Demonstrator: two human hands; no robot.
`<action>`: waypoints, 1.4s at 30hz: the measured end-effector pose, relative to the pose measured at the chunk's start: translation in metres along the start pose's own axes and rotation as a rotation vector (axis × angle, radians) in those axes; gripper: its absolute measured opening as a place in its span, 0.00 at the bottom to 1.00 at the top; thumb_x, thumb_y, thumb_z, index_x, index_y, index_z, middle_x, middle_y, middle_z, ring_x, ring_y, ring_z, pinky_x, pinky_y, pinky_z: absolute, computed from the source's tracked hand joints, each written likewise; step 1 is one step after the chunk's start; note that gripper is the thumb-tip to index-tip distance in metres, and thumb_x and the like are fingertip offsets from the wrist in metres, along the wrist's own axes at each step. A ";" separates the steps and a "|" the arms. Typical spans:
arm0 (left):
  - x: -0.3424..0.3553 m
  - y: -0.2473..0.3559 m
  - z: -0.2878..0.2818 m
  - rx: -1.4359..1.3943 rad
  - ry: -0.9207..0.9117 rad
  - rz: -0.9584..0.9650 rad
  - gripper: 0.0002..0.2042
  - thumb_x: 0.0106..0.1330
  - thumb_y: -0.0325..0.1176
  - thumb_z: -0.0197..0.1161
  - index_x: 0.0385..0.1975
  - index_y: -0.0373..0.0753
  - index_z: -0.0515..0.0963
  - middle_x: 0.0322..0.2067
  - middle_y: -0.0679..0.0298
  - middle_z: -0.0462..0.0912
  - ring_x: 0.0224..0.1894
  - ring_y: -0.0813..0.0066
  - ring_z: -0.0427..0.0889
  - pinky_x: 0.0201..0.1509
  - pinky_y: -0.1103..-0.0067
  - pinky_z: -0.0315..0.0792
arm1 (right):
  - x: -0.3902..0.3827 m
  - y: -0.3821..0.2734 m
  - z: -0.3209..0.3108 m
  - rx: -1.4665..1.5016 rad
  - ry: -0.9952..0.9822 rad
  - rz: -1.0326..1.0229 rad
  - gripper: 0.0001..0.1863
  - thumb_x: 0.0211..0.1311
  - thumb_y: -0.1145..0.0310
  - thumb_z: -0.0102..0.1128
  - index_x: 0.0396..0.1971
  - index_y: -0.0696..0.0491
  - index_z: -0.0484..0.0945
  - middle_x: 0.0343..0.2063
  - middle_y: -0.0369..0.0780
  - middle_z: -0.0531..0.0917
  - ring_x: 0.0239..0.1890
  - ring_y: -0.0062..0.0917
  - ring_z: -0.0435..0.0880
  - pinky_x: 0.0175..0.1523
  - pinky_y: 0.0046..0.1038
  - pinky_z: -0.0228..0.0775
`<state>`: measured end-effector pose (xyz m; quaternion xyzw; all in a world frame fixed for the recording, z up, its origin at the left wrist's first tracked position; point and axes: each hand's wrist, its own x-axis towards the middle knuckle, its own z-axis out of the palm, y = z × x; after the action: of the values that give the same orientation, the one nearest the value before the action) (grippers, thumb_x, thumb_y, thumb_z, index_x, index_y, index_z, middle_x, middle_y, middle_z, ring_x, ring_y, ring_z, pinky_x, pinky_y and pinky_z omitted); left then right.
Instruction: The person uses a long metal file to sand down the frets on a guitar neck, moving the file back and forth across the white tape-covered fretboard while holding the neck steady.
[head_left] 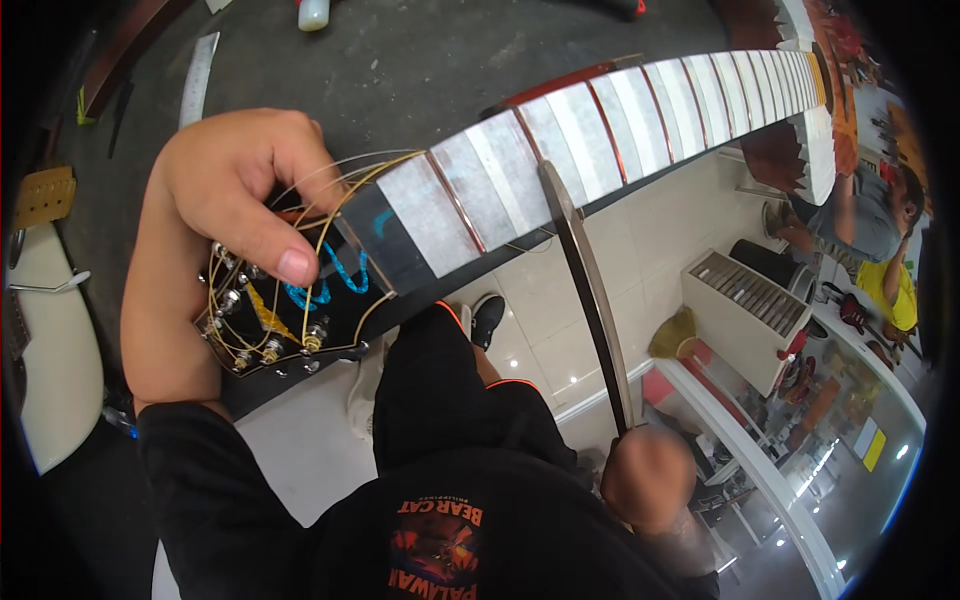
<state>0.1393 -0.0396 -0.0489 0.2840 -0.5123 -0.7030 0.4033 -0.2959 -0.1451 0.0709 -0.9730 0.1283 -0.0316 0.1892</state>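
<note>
A guitar neck (pixel 560 145) runs from the left middle to the upper right. Pale masking tape covers its fingerboard, leaving the metal frets bare in thin lines. My left hand (pixel 250 185) is closed around the black headstock (pixel 340 300), its thumb on the face beside blue inlays. Loose guitar strings (pixel 325 225) curl from the tuning pegs (pixel 232 300) near that thumb. My right hand (pixel 650 480), blurred, is closed around the near end of a long, narrow metal file (pixel 590 290). The file's far tip lies over the fingerboard's near edge, by the second taped fret.
Under the neck is a dark worktop (pixel 400 70) with a metal ruler (pixel 200 80). A cream guitar body (pixel 65 340) lies at the left. Beyond, a white cabinet (pixel 745 315), a broom (pixel 675 335) and a glass display case (pixel 800 460) stand right. A person (pixel 870 215) is at the far right.
</note>
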 end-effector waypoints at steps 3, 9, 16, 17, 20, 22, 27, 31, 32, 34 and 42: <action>-0.002 -0.001 -0.008 0.018 -0.104 -0.052 0.22 0.57 0.39 0.72 0.38 0.20 0.81 0.25 0.51 0.85 0.24 0.73 0.82 0.28 0.77 0.72 | 0.036 -0.002 0.006 -0.015 0.032 -0.013 0.33 0.40 0.80 0.68 0.55 0.56 0.79 0.21 0.37 0.72 0.16 0.25 0.72 0.20 0.25 0.63; -0.003 0.006 0.000 -0.031 -0.020 -0.020 0.22 0.58 0.40 0.72 0.35 0.21 0.81 0.25 0.50 0.84 0.25 0.67 0.83 0.29 0.74 0.72 | 0.103 -0.004 0.015 0.003 0.089 -0.046 0.32 0.40 0.79 0.67 0.54 0.56 0.81 0.18 0.33 0.66 0.13 0.20 0.65 0.16 0.23 0.57; -0.003 0.003 -0.002 -0.031 -0.047 -0.007 0.20 0.57 0.38 0.73 0.36 0.22 0.82 0.24 0.51 0.83 0.24 0.65 0.81 0.28 0.73 0.71 | 0.007 -0.002 0.004 0.048 0.002 0.006 0.34 0.40 0.78 0.67 0.56 0.56 0.78 0.21 0.37 0.74 0.18 0.26 0.72 0.23 0.28 0.64; -0.003 0.003 -0.002 -0.032 -0.050 -0.014 0.20 0.57 0.38 0.73 0.36 0.22 0.82 0.24 0.51 0.83 0.24 0.65 0.81 0.28 0.73 0.71 | 0.022 -0.005 0.003 0.046 0.012 0.006 0.34 0.40 0.78 0.67 0.56 0.56 0.78 0.21 0.37 0.73 0.16 0.24 0.70 0.22 0.26 0.62; -0.002 0.006 -0.003 -0.039 -0.031 0.016 0.20 0.57 0.38 0.73 0.37 0.22 0.82 0.23 0.52 0.82 0.24 0.65 0.81 0.29 0.72 0.70 | 0.107 -0.008 0.007 0.064 0.043 0.000 0.33 0.40 0.79 0.67 0.55 0.56 0.81 0.19 0.34 0.70 0.13 0.19 0.65 0.18 0.22 0.56; -0.008 0.008 -0.003 -0.028 -0.030 -0.041 0.20 0.57 0.38 0.72 0.37 0.22 0.82 0.24 0.52 0.83 0.25 0.65 0.81 0.30 0.72 0.71 | 0.142 -0.010 0.010 0.106 0.073 -0.010 0.32 0.39 0.79 0.67 0.54 0.55 0.82 0.18 0.33 0.69 0.12 0.18 0.63 0.17 0.21 0.55; -0.005 -0.003 -0.008 -0.010 -0.064 0.045 0.20 0.57 0.37 0.73 0.38 0.22 0.82 0.28 0.49 0.85 0.28 0.62 0.82 0.33 0.72 0.73 | 0.116 -0.015 0.008 0.135 0.235 0.003 0.29 0.40 0.83 0.65 0.49 0.55 0.83 0.20 0.36 0.75 0.14 0.22 0.68 0.19 0.26 0.62; 0.000 -0.004 -0.001 -0.027 -0.066 0.064 0.21 0.56 0.35 0.74 0.41 0.22 0.81 0.33 0.46 0.85 0.32 0.58 0.83 0.38 0.71 0.75 | 0.032 0.009 -0.008 0.277 0.142 0.040 0.32 0.45 0.86 0.62 0.56 0.55 0.77 0.23 0.41 0.79 0.17 0.27 0.75 0.22 0.28 0.66; -0.001 -0.001 0.000 0.009 -0.035 0.066 0.24 0.54 0.35 0.76 0.44 0.22 0.81 0.36 0.46 0.85 0.36 0.59 0.84 0.42 0.72 0.75 | 0.012 0.017 -0.013 0.178 0.116 0.075 0.32 0.47 0.86 0.61 0.58 0.57 0.74 0.22 0.42 0.79 0.19 0.29 0.76 0.24 0.29 0.68; -0.007 0.006 0.005 0.049 0.040 0.017 0.25 0.53 0.35 0.77 0.45 0.22 0.80 0.38 0.46 0.85 0.38 0.61 0.85 0.44 0.73 0.75 | -0.039 0.033 -0.017 0.087 0.096 0.097 0.32 0.50 0.86 0.60 0.60 0.59 0.71 0.22 0.43 0.79 0.20 0.31 0.78 0.26 0.30 0.70; -0.029 0.097 0.100 0.786 0.989 -0.416 0.44 0.55 0.65 0.67 0.64 0.35 0.71 0.57 0.59 0.80 0.62 0.70 0.74 0.67 0.73 0.62 | -0.145 0.100 -0.014 0.230 0.163 0.347 0.24 0.55 0.83 0.61 0.55 0.65 0.76 0.25 0.45 0.81 0.21 0.32 0.78 0.28 0.28 0.70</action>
<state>0.1001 0.0201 0.0740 0.7921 -0.4194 -0.3140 0.3133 -0.4616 -0.2018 0.0439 -0.9026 0.3044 -0.0913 0.2905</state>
